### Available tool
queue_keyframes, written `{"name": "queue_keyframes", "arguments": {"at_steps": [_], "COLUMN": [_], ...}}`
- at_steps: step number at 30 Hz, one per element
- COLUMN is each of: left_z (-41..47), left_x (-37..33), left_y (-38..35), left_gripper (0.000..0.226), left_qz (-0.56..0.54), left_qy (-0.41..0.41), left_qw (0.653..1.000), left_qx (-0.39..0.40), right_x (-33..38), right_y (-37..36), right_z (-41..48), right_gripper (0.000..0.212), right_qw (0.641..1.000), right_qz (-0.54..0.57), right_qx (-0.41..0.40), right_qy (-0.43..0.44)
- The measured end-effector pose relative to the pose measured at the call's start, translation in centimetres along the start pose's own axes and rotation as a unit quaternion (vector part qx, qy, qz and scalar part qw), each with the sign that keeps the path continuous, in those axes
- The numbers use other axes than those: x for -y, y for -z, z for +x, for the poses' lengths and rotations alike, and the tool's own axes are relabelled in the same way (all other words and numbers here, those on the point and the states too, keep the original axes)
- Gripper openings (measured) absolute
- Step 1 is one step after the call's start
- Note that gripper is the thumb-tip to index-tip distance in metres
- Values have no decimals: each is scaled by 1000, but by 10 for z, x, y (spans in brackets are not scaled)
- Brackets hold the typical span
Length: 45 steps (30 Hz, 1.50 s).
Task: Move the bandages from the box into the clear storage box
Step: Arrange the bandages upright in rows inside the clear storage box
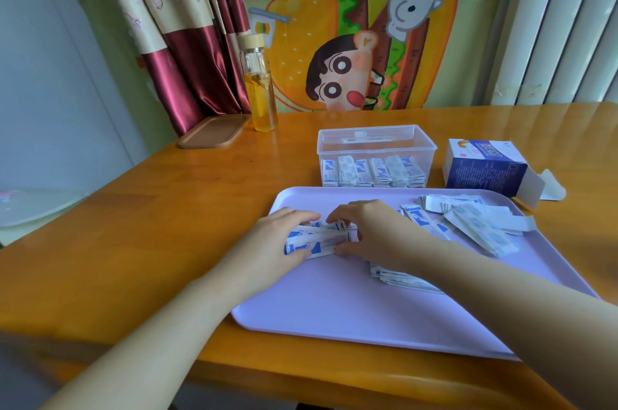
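Squaring a bandage bundle (317, 240) near the tray's (334, 309) far-left corner; our left hand (277, 235) and right hand (371, 232) pinch its ends, likely so it slots into the clear storage box (376, 142).

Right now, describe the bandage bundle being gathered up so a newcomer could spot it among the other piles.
Find the lilac tray on the wooden table. On its left part, a bundle of bandages lies squeezed between the left hand and the right hand. Unlike the loose piles to its right, it alone is held by both hands.
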State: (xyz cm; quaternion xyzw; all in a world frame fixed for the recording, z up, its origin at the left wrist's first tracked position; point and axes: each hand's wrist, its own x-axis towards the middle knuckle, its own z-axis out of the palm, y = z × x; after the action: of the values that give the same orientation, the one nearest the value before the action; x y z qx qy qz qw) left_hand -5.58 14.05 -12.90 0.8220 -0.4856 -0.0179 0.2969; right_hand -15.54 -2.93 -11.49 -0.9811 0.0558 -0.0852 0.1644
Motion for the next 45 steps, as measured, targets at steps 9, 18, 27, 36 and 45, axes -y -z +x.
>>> {"name": "queue_keyframes", "arguments": {"at_steps": [9,18,27,36,45], "left_z": [-11,-18,-15,-13,-11], "left_x": [-2,1,3,4,6], "left_y": [-1,4,2,2,10], "left_gripper": [39,22,17,19,13], "left_qz": [-20,-23,-14,-31,-12], "left_qy": [5,9,10,-2,-9], "left_qw": [999,1000,1000,999,1000], "left_qx": [-26,-18,15,-19,-7], "right_x": [6,6,6,7,9], "right_y": [-4,-6,-14,-14,-15], "right_z": [0,1,4,6,9], "right_gripper": [35,43,50,52,43], "right_qw": [1000,999,998,997,997], "right_qz": [-15,13,48,53,53], "right_qx": [-23,-22,-16,4,10], "right_qy": [15,35,47,57,56]}}
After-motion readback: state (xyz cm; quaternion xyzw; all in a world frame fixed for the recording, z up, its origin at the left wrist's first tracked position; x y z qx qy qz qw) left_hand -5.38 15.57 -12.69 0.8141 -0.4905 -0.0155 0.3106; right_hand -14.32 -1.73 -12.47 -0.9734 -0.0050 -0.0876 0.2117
